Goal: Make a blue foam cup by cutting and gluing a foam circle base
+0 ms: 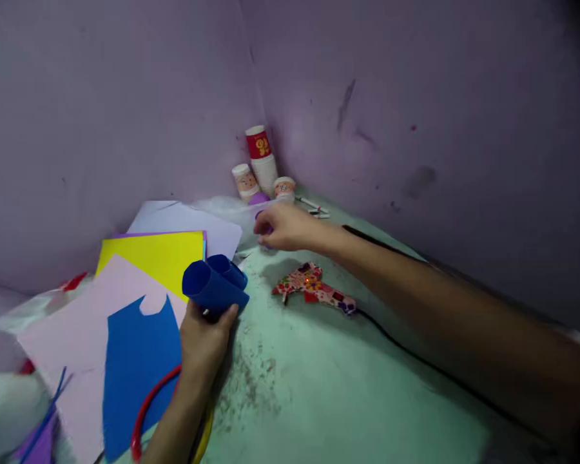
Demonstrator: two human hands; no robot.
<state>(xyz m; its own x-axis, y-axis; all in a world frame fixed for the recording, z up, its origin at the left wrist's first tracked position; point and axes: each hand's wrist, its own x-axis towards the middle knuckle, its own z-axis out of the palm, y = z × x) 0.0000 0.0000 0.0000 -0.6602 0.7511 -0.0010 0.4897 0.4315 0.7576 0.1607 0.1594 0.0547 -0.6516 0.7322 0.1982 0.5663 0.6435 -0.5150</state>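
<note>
My left hand (205,335) is closed around two joined blue tubes (215,287), rolled from what looks like foam sheet, with their open ends facing up and away. Farther back, my right hand (287,225) has its fingers curled at a small purple object (261,222). The fingers and some blur hide most of that object, so its kind does not show. A rounded purple thing (259,199) lies just behind the fingers. Below my right forearm a flower-patterned glue gun (314,288) rests on the green tabletop (338,380), its small orange light on.
Paper cups (263,167) stand in the corner beside a few pens (314,207). Yellow (149,254), pink and cut blue sheets (142,367) cover the left side. A black cord (415,354) runs right from the glue gun. Red scissor-like handles (142,412) lie by my left wrist.
</note>
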